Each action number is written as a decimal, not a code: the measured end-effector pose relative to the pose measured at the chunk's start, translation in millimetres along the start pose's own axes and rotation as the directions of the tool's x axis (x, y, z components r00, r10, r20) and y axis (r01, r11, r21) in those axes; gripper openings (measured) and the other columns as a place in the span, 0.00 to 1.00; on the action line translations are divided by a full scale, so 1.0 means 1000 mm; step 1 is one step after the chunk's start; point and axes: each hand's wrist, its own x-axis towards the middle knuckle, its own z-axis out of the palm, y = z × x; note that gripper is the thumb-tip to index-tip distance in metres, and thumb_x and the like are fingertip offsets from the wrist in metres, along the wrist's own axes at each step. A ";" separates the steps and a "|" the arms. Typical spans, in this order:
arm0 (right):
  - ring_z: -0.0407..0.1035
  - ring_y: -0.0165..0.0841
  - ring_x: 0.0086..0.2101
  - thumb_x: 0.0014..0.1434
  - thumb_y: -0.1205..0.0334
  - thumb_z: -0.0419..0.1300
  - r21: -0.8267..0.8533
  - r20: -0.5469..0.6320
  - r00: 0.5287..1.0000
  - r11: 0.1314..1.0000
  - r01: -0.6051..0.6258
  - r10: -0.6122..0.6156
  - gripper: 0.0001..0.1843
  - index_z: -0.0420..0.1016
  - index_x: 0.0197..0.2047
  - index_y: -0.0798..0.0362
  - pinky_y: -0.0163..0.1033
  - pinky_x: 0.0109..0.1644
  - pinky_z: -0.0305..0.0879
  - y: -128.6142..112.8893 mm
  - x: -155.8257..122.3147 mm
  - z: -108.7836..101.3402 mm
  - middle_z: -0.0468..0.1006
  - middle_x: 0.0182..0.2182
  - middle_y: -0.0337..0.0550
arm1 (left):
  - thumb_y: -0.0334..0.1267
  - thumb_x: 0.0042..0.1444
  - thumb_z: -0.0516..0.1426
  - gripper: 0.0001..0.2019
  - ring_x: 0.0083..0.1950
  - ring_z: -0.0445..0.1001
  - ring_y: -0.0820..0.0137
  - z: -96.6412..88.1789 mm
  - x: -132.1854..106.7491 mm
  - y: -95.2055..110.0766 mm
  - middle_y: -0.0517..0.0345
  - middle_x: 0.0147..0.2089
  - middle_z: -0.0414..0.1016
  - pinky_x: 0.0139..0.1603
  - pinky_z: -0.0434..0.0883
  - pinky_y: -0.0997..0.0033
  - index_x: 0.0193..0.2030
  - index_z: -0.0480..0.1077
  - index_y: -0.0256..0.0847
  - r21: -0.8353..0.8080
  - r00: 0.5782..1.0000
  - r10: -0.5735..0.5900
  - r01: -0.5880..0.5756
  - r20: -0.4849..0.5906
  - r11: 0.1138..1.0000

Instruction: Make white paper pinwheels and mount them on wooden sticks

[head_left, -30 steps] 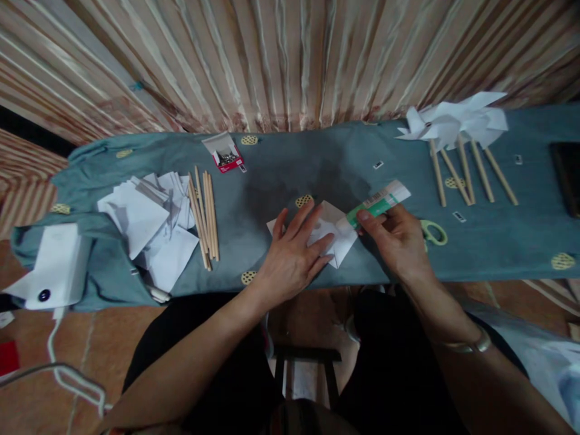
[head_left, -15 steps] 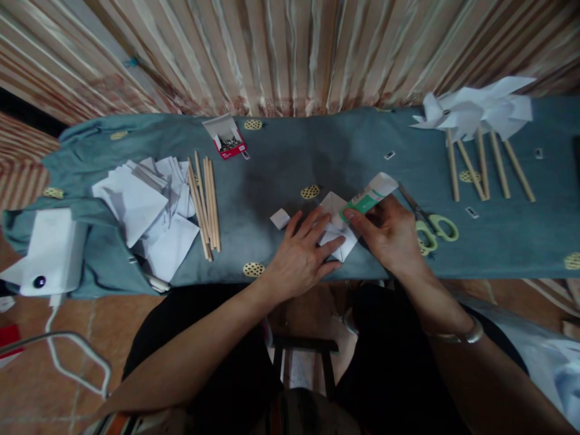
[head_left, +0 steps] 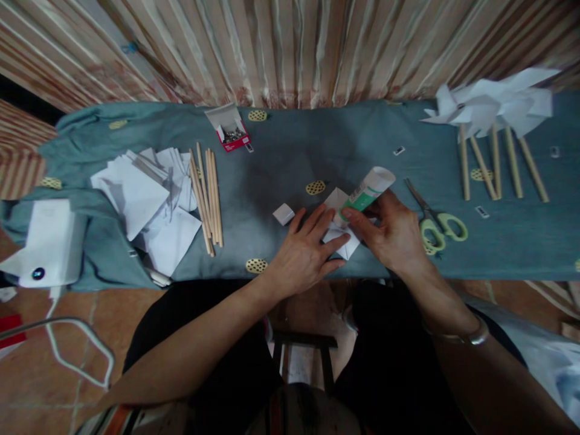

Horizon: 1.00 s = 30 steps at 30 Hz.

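My left hand point(head_left: 308, 254) lies flat with fingers spread on a folded white paper square point(head_left: 342, 223) near the front edge of the blue-clothed table point(head_left: 290, 157). Over that paper, my right hand point(head_left: 394, 232) grips a green-and-white glue tube point(head_left: 368, 188), tilted with its tip pointing down at the sheet. A small folded paper piece point(head_left: 283, 213) lies just left of my left hand.
Green-handled scissors point(head_left: 435, 220) lie right of my right hand. A pile of white paper squares point(head_left: 145, 202) and several wooden sticks point(head_left: 207, 196) sit at the left, a red pin box point(head_left: 232, 130) behind. Finished paper pinwheels on sticks point(head_left: 493, 127) lie far right. A white box point(head_left: 48, 241) rests at the left edge.
The glue tube has tilted more upright over the paper. My left hand has slid right, uncovering the small paper piece. The scissors beside my right hand have come fully into view.
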 end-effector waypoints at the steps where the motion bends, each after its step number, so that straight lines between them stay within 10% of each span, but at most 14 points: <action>1: 0.74 0.39 0.28 0.57 0.40 0.60 -0.002 0.007 1.000 1.000 -0.004 0.004 0.21 0.70 0.39 0.50 0.40 0.29 0.64 -0.001 0.000 0.000 0.79 0.27 0.42 | 0.53 0.62 0.53 0.24 0.73 0.49 0.50 0.000 0.000 0.000 0.44 0.72 0.55 0.68 0.51 0.37 0.62 0.65 0.48 0.003 1.000 0.000 0.000 0.000 1.000; 30: 0.74 0.42 0.32 0.60 0.47 0.59 -0.106 0.124 0.975 0.974 0.198 -0.185 0.17 0.69 0.46 0.50 0.43 0.33 0.66 0.002 -0.007 -0.016 0.76 0.30 0.45 | 0.53 0.63 0.52 0.25 0.73 0.50 0.50 -0.001 0.000 0.002 0.44 0.72 0.55 0.68 0.48 0.35 0.64 0.64 0.48 0.046 1.000 -0.006 0.006 0.004 0.999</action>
